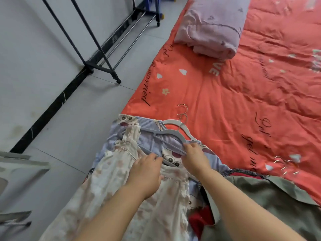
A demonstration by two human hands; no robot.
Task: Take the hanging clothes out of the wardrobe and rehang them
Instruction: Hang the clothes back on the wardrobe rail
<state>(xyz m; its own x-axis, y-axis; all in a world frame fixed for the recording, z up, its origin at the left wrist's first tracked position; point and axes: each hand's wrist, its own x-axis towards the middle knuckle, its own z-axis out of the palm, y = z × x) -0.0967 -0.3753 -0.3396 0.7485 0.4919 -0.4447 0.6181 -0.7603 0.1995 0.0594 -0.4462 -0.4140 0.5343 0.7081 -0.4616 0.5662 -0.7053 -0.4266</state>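
Both your hands worked on the bed (225,101): your left grip (145,173) pinched the floral dress (107,185), your right grip (195,156) clasped the grey hanger (166,134).

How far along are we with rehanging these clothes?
Done: clothes lie piled on the red quilted bed cover. In hand: the left hand and right hand work a grey plastic hanger at the cream floral dress. Left: the black metal garment rack shows nothing hung in view.
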